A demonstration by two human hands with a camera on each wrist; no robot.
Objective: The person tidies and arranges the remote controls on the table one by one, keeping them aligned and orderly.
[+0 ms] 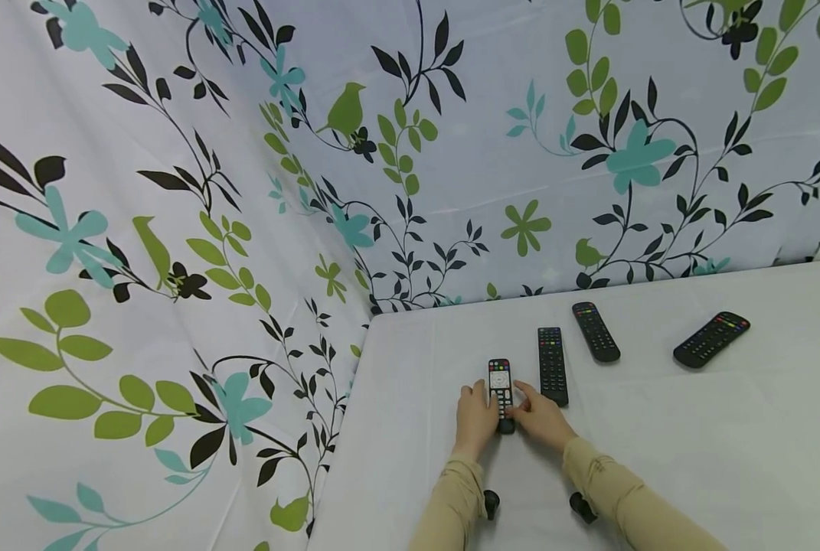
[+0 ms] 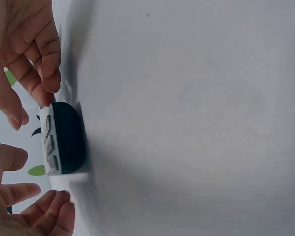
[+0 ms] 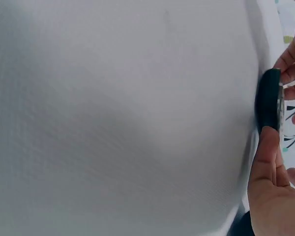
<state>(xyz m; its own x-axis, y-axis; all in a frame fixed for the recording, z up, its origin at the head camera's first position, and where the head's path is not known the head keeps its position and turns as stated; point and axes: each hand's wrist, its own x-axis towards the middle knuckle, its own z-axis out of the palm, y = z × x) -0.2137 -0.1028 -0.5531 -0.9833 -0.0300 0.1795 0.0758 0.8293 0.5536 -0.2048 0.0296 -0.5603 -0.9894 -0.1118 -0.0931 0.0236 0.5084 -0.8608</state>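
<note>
A black remote control (image 1: 500, 425) with a light button panel lies face up on the white table, between the two hands. The left hand (image 1: 476, 419) is at its left side; in the left wrist view a narrow gap shows between the fingers of this left hand (image 2: 39, 214) and the remote (image 2: 69, 137). From the other side, the right hand (image 1: 542, 419) touches the remote's right edge with its fingertips. The right wrist view shows the right hand (image 3: 273, 182) against the dark side of the remote (image 3: 269, 101), its fingers fairly straight. Neither hand curls round it.
Just right of the hands lies a long black remote (image 1: 553, 367). Behind it is a second black remote (image 1: 596, 332), and a third (image 1: 711, 339) lies slanted farther right. Leaf-patterned curtains (image 1: 465, 176) border the white table (image 1: 692, 444) at the back and left.
</note>
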